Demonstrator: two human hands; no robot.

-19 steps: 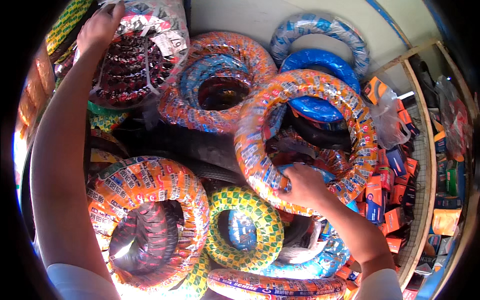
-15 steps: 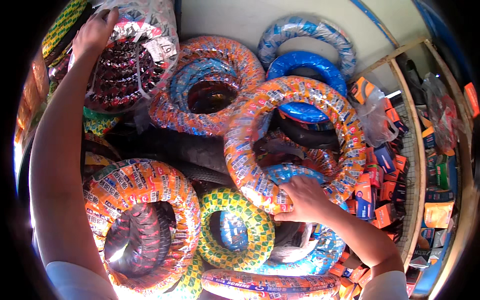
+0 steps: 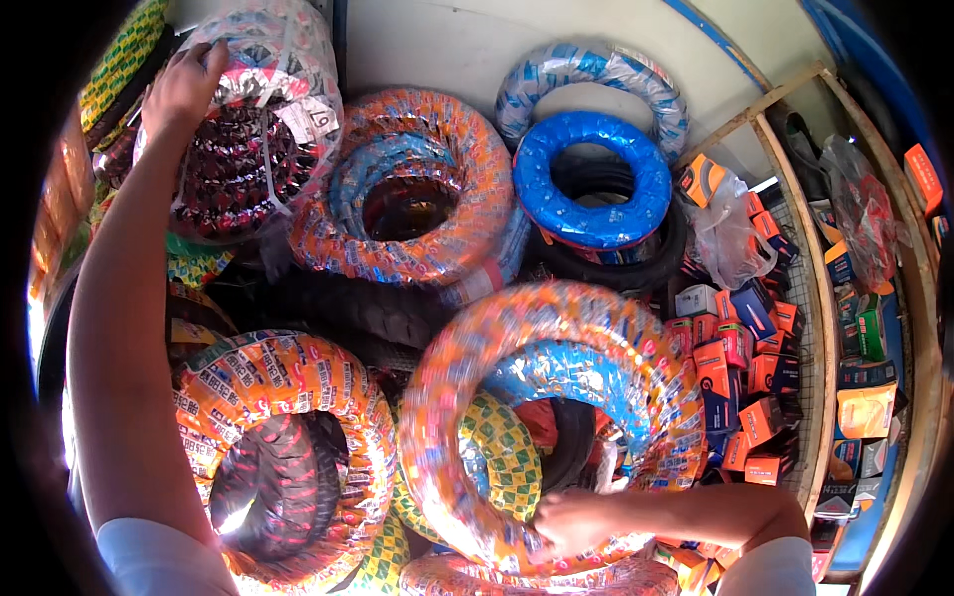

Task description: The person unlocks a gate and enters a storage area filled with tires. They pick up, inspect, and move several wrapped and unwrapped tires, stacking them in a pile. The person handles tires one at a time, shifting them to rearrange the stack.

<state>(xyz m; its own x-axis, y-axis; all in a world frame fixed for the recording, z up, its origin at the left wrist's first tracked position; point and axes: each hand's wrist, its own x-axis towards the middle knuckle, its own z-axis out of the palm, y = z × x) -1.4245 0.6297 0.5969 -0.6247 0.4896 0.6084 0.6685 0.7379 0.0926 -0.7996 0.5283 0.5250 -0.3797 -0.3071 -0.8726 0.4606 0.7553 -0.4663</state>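
Observation:
My right hand point(image 3: 576, 522) grips the lower rim of a tyre point(image 3: 434, 427) wrapped in orange, white and blue printed film. That tyre is tilted and smeared by motion, above a blue-wrapped tyre point(image 3: 566, 370) and a small green-and-yellow checked tyre point(image 3: 505, 442) that show through its hole. At the upper left, my left hand point(image 3: 183, 91) is bent over the edge of a clear-plastic-wrapped bundle of tyres point(image 3: 260, 45) with dark and pink wrapping inside. Its fingertips curl against the plastic.
Orange-wrapped tyres stand at the lower left point(image 3: 283, 370) and the back middle point(image 3: 482, 184). A blue tyre point(image 3: 532, 184) lies on a black one, before a silvery-blue tyre point(image 3: 566, 65). Small orange and dark boxes point(image 3: 760, 422) pile against a wood-framed mesh rack point(image 3: 810, 298) at the right.
My right hand has pulled the orange-wrapped tyre down toward me, uncovering the bright blue tyre behind. My left hand stays at the bundle; the whole view has shifted slightly.

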